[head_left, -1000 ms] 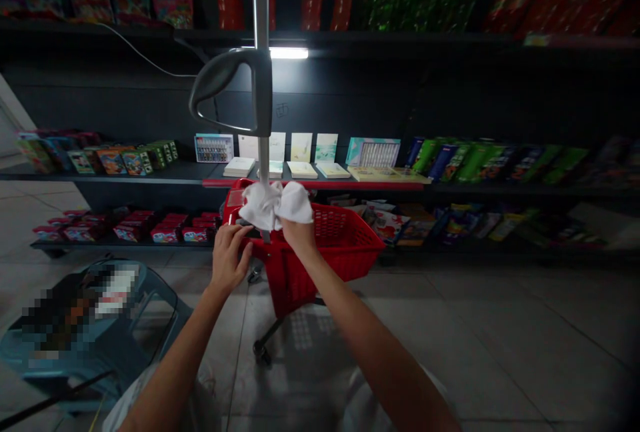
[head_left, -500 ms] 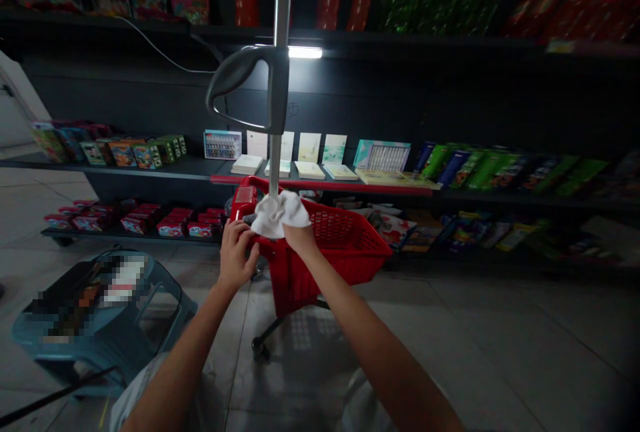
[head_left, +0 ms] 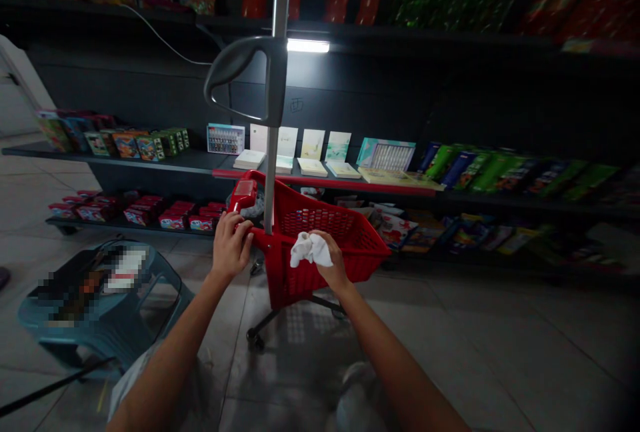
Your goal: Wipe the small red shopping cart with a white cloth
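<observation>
A red wheeled shopping basket point(head_left: 320, 232) stands on the tiled floor in front of me, its grey pole and loop handle point(head_left: 250, 79) rising upright. My left hand point(head_left: 230, 247) grips the basket's near left rim beside the pole. My right hand point(head_left: 333, 262) is closed on a crumpled white cloth point(head_left: 309, 250), pressed against the near rim of the basket to the right of the pole.
Dark store shelves point(head_left: 350, 182) with notebooks, boxes and packets run across the back. A blue-grey plastic stool point(head_left: 107, 305) carrying some items stands at the lower left. A dark stick lies on the floor at the far lower left.
My right hand has brought the cloth down from the base of the pole to the basket's near rim. My left hand stays on the left rim.
</observation>
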{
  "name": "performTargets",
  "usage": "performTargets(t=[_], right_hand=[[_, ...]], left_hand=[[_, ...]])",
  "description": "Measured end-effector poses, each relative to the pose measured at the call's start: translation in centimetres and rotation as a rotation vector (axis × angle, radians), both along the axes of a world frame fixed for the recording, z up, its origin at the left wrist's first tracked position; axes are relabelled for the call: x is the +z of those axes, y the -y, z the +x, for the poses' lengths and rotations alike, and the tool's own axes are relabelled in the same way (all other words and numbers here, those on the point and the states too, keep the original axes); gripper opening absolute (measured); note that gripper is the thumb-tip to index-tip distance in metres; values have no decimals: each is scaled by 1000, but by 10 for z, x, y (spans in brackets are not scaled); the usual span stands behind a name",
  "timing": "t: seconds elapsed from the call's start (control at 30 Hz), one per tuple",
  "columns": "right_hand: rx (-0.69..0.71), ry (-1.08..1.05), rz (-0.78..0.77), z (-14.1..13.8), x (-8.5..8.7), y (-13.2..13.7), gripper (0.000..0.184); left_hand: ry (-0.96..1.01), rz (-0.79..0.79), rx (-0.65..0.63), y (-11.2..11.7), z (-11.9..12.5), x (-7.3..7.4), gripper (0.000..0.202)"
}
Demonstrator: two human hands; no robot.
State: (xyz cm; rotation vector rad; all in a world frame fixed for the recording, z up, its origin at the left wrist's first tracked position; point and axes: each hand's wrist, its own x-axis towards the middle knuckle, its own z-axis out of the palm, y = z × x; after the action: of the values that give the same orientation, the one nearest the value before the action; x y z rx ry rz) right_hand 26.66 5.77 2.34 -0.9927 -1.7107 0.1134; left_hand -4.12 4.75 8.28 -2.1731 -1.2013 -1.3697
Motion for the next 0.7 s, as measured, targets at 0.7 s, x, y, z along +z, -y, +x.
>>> performTargets(t=[0.7], right_hand=[[-164, 41, -45, 15, -39, -48, 31]], left_hand=[[710, -468, -53, -36, 20, -57, 103]])
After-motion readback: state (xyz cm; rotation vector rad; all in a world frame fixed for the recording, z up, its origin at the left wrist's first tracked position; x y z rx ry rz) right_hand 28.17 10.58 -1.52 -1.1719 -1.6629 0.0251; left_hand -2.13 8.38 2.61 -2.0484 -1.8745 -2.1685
